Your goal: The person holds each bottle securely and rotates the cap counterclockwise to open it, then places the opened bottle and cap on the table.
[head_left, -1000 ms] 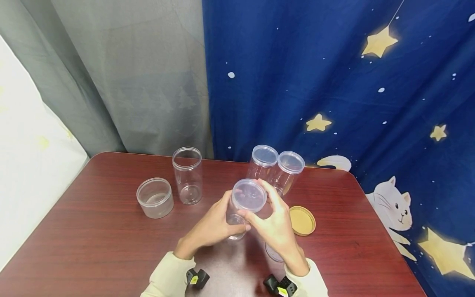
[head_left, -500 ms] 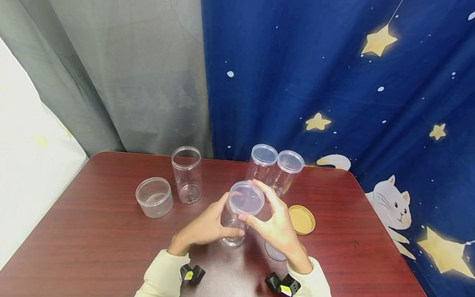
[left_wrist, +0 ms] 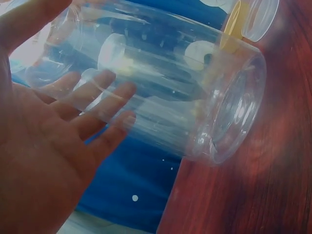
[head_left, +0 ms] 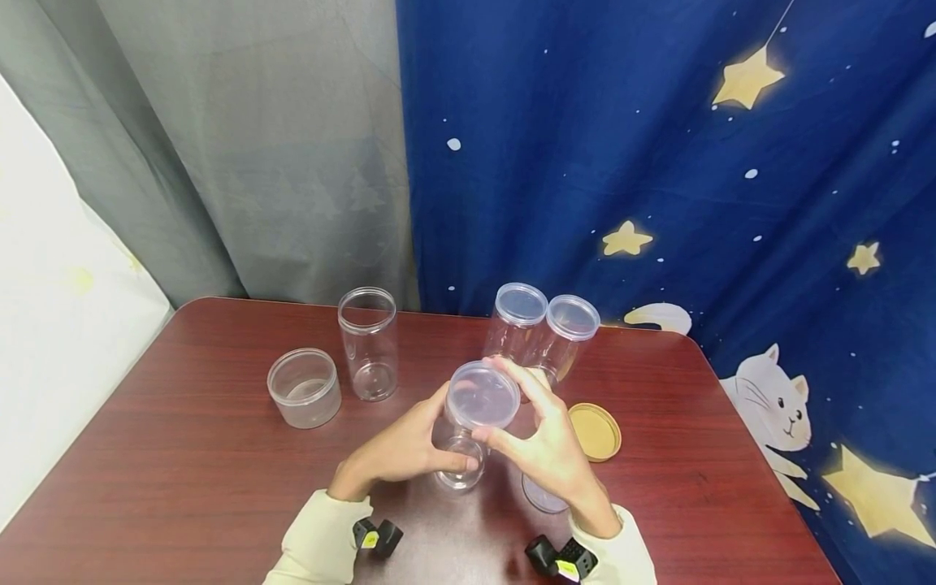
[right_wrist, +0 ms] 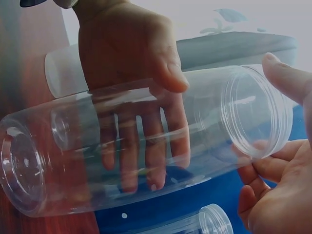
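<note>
One tub (head_left: 305,406), open at the top, stands leftmost on the red-brown table (head_left: 183,455) in my head feed. Reading my clock from the held jar (head_left: 462,440), I have it between nine and ten, and the tall jar (head_left: 370,349), also open, at ten just beside it. At nine the left hand (head_left: 402,443) is clamped round the held jar, thumb on the near side, and my right wrist feed shows its fingers through the clear wall. The held jar is near the middle of the table; I cannot tell whether its base touches the top. Its lid (head_left: 483,396) sits on the mouth, and I cannot see how tightly. Two capped jars (head_left: 522,305) stand side by side between one and two, partly behind the right hand (head_left: 544,443). That hand, at three, pinches the lid's rim between thumb and fingers, close to the left one. At four, partly behind that wrist, I see a clear lid (head_left: 544,494); further out at three, the gold lid (head_left: 595,432) lies inside up.
</note>
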Tool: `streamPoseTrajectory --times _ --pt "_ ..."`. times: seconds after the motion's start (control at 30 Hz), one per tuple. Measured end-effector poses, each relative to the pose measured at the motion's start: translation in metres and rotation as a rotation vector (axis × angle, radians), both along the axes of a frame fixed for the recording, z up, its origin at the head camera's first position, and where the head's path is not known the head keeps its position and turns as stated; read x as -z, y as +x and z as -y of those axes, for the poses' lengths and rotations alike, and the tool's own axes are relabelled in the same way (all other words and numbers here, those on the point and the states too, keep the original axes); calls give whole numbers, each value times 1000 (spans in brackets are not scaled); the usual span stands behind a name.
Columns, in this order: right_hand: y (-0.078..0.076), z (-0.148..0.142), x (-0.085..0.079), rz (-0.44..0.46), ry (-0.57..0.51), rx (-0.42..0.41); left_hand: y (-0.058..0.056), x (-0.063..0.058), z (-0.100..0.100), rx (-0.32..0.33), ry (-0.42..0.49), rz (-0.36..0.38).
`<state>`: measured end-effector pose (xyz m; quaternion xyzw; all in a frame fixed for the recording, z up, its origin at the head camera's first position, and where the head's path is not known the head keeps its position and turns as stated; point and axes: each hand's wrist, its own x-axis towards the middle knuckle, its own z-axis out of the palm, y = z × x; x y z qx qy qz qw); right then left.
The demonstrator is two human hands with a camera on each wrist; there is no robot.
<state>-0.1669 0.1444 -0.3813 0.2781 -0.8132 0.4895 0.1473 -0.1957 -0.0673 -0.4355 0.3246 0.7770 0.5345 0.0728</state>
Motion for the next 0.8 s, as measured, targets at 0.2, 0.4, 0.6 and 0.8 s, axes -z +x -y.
streamPoseTrajectory --times 0.2,0.4,0.6,0.8 --pt "-1 -2 -2 -9 -3 -61 1 -2 3 19 -5 5" --pt "-1 -5 -3 -16 28 -83 2 -2 4 33 -5 26" --pt "-1 -5 -3 -23 50 -81 1 -2 3 2 -25 34" --pt "-2 -4 -3 -22 61 -63 1 -1 2 -41 -45 18"
